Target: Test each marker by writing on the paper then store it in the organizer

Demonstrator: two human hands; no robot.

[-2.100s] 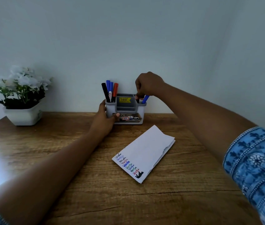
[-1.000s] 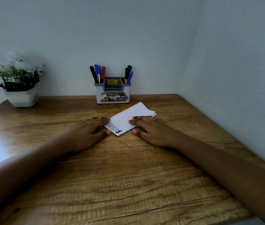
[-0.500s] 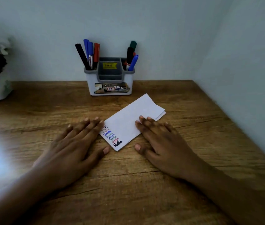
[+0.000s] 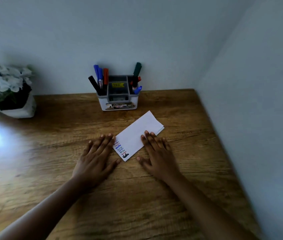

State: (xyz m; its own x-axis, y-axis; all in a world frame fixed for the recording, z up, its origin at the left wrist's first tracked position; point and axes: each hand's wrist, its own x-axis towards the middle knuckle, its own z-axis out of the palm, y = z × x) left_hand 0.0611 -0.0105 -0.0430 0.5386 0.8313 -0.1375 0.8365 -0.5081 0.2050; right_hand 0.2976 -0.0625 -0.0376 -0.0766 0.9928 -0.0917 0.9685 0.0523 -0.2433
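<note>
Your left hand (image 4: pixel 96 158) and right hand (image 4: pixel 156 153) stay flat, fingers straight, flanking the paper (image 4: pixel 133 135) mid-table (image 4: pixel 50 153); markers (image 4: pixel 100 78) stand in the organizer (image 4: pixel 118 103) at the back edge, with bare wood toward the left edge

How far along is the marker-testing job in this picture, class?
Done: coloured test lines mark the paper; markers stand in the organizer. In hand: nothing; left hand and right hand lie flat, gripping no marker. Left: apparently nothing, no loose marker shows on the desk.
</note>
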